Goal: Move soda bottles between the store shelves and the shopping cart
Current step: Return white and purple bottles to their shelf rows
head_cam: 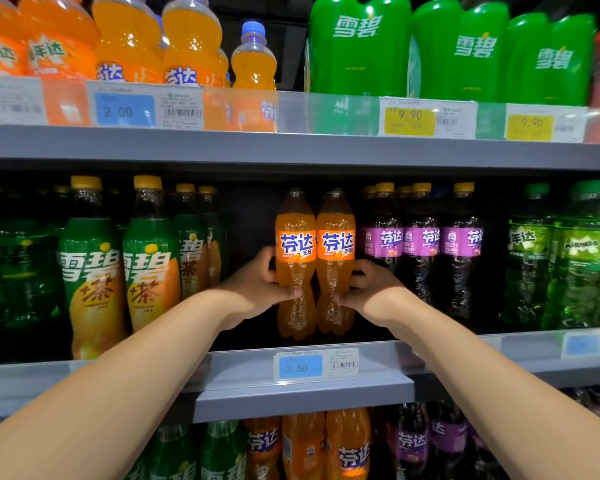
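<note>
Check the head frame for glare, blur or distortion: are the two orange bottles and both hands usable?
Head view: two orange bottles sharp, labels readable, left hand and right hand crisp; middle shelf interior dark, the black caps hard to read; glare on the clear price strip up top; wide-angle bending toward the edges; bottom-shelf bottles soft.

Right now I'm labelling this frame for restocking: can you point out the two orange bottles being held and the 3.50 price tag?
Left orange bottle point(296, 244), head view, on its orange label.
Right orange bottle point(336, 244), head view, on its label.
3.50 price tag point(300, 367), head view, on the blue panel.
</note>
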Motion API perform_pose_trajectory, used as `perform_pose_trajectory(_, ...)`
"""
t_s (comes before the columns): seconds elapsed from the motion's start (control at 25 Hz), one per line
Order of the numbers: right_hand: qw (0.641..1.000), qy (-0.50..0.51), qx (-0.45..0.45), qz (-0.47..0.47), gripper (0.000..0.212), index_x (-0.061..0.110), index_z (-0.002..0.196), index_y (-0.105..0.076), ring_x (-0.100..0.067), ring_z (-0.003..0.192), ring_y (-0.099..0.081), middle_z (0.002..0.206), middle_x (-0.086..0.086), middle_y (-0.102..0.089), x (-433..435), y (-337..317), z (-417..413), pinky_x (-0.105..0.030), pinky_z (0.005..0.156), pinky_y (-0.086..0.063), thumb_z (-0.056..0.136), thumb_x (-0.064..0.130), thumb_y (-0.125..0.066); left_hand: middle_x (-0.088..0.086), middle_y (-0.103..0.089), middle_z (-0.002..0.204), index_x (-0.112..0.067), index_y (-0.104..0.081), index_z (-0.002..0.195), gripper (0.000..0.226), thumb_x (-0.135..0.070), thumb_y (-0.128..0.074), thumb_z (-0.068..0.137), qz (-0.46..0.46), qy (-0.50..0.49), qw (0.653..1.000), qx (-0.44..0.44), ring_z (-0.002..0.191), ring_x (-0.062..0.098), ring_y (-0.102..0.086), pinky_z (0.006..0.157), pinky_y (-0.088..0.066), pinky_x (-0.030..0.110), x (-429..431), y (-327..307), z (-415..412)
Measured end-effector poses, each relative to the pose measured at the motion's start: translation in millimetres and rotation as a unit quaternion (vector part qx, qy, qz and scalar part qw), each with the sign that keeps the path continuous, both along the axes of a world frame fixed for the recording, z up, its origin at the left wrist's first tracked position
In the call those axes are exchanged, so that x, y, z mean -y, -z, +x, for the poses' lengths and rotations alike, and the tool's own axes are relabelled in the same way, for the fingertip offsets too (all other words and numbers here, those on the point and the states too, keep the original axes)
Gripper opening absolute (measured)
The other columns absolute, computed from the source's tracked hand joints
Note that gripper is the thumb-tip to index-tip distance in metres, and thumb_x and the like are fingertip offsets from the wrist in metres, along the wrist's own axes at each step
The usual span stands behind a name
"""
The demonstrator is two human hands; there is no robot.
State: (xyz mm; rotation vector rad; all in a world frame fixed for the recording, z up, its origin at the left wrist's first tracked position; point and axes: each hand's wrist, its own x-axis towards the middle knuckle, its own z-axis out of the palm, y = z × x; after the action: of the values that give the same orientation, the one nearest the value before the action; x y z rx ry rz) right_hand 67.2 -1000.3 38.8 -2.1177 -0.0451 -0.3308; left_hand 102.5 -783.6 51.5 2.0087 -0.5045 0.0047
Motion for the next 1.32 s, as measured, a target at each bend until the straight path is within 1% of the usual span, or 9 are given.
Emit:
perform_pose_trajectory(0.12, 1.000, -0.010, 0.002, 0.005, 0.067, 0.020, 0.137, -0.048, -0.022, 0.116, -0.064, 0.131, -0.002, -0.067, -1, -2, -7, -0.029, 0.087, -0.053, 0.081, 0.016, -0.085, -0.008, -0.067, 0.130, -0.034, -0.025, 0.149, 0.083, -0.031, -0.078, 0.086, 0.043, -0.015, 0.999, 0.027, 0.121, 0.019, -0.061, 0.109, -0.045, 0.048, -6, 0, -4)
perform_pose_trajectory(0.28, 0.998, -0.044, -0.003, -0.036, 0.066, 0.025, 0.134, -0.049, -0.020, 0.112, -0.068, 0.123, 0.004, -0.071, -2, -7, -20, -0.040, 0.097, -0.056, 0.079, 0.025, -0.087, -0.005, -0.062, 0.139, -0.034, -0.019, 0.150, 0.088, -0.039, -0.078, 0.085, 0.090, -0.040, 0.994, 0.057, 0.123, 0.020, -0.061, 0.106, -0.048, 0.048, -16, 1, -10)
perform_pose_trajectory(0.44, 0.995, -0.089, 0.009, -0.038, 0.058, 0.030, 0.126, -0.054, -0.015, 0.102, -0.073, 0.114, 0.006, -0.074, -1, -7, -34, -0.037, 0.086, -0.062, 0.079, 0.026, -0.087, -0.003, -0.061, 0.139, -0.036, -0.020, 0.151, 0.093, -0.038, -0.081, 0.080, 0.068, -0.048, 0.995, 0.047, 0.123, 0.024, -0.061, 0.103, -0.052, 0.051, -27, 3, -19)
perform_pose_trajectory(0.56, 0.994, -0.096, 0.027, -0.038, 0.051, 0.032, 0.121, -0.055, -0.011, 0.095, -0.074, 0.110, 0.007, -0.075, -2, -3, -40, -0.033, 0.081, -0.063, 0.080, 0.026, -0.086, -0.005, -0.065, 0.128, -0.037, -0.024, 0.148, 0.093, -0.034, -0.084, 0.077, 0.035, -0.042, 0.997, 0.046, 0.114, 0.020, -0.064, 0.101, -0.052, 0.050, -34, 7, -28)
perform_pose_trajectory(0.76, 0.994, -0.103, 0.033, -0.017, 0.049, 0.031, 0.122, -0.057, -0.013, 0.100, -0.073, 0.113, 0.006, -0.073, -1, 2, -42, -0.037, 0.083, -0.063, 0.082, 0.022, -0.084, -0.006, -0.064, 0.125, -0.046, -0.027, 0.135, 0.083, -0.041, -0.082, 0.073, 0.032, -0.020, 0.997, 0.062, 0.113, 0.018, -0.066, 0.094, -0.058, 0.046, -41, 10, -41)
perform_pose_trajectory(1.0, 0.998, -0.062, 0.020, 0.007, 0.049, 0.030, 0.118, -0.057, -0.017, 0.101, -0.071, 0.111, 0.004, -0.071, 2, 4, -34, -0.035, 0.082, -0.063, 0.078, 0.024, -0.085, -0.016, -0.063, 0.110, -0.040, -0.027, 0.143, 0.083, -0.032, -0.081, 0.082, 0.040, 0.002, 0.998, 0.053, 0.102, 0.010, -0.065, 0.083, -0.062, 0.033, -30, 8, -39)
perform_pose_trajectory(1.16, 0.999, -0.043, 0.019, 0.003, 0.044, 0.039, 0.106, -0.054, -0.016, 0.103, -0.066, 0.112, 0.005, -0.068, 5, 5, -30, -0.033, 0.085, -0.059, 0.076, 0.030, -0.084, -0.018, -0.065, 0.112, -0.043, -0.028, 0.144, 0.078, -0.039, -0.077, 0.084, 0.043, -0.005, 0.996, 0.072, 0.104, 0.010, -0.067, 0.090, -0.060, 0.037, -26, 15, -37)
perform_pose_trajectory(1.24, 0.999, -0.050, 0.018, 0.008, 0.043, 0.040, 0.106, -0.054, -0.017, 0.104, -0.067, 0.113, 0.005, -0.069, 7, 6, -31, -0.034, 0.087, -0.059, 0.076, 0.029, -0.083, -0.022, -0.066, 0.107, -0.042, -0.031, 0.144, 0.075, -0.042, -0.076, 0.085, 0.045, -0.005, 0.995, 0.087, 0.098, 0.004, -0.068, 0.086, -0.060, 0.028, -27, 18, -37)
perform_pose_trajectory(1.32, 0.998, -0.055, 0.016, 0.004, 0.044, 0.038, 0.110, -0.055, -0.018, 0.105, -0.066, 0.114, 0.004, -0.069, 8, 7, -32, -0.037, 0.091, -0.058, 0.077, 0.029, -0.082, -0.026, -0.064, 0.101, -0.042, -0.030, 0.143, 0.072, -0.044, -0.074, 0.086, 0.056, -0.009, 0.992, 0.110, 0.091, -0.002, -0.066, 0.073, -0.056, 0.015, -27, 20, -39)
